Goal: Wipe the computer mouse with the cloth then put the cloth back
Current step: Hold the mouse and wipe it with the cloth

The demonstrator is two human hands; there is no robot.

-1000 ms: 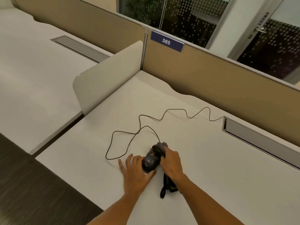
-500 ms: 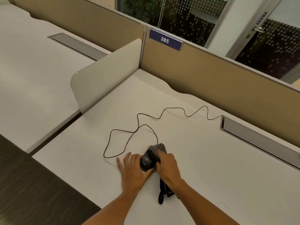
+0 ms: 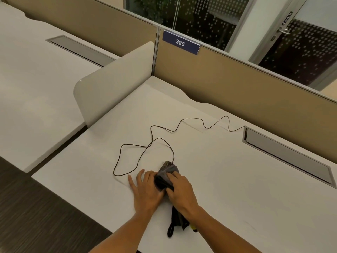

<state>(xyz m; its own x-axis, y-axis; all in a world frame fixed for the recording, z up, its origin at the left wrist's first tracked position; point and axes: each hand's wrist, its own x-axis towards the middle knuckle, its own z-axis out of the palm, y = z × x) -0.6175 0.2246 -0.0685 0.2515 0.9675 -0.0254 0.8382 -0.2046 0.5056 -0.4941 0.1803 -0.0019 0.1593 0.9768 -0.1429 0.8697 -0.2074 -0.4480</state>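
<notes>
Wiping step under way, by the look of it. Computer mouse (image 3: 167, 164) sits on the white tabletop (image 3: 228, 179) near its front edge, almost wholly covered by the grey cloth (image 3: 166, 175); only the far tip of the mouse shows, where its dark cable (image 3: 151, 143) leaves and loops across the tabletop toward the grey cable tray (image 3: 288, 157).

Right hand (image 3: 179, 189) lies palm-down over the cloth, fingers curled and pressing it onto the mouse body, so it is grasping cloth against mouse. Left hand (image 3: 146, 189) rests beside the mouse on its left, fingers spread flat on the tabletop, thumb side against the covered mouse; it appears to brace rather than grip, and holds nothing.

A dark strapped item (image 3: 176, 223) lies under the right wrist, near the front edge; what it is cannot be told.

Judgement: first half of the task, not finished. Next move likely calls for drawing the cloth over the remaining exposed tip and sides while the left hand keeps the mouse from sliding. Where the cloth belongs afterward is not shown.
</notes>
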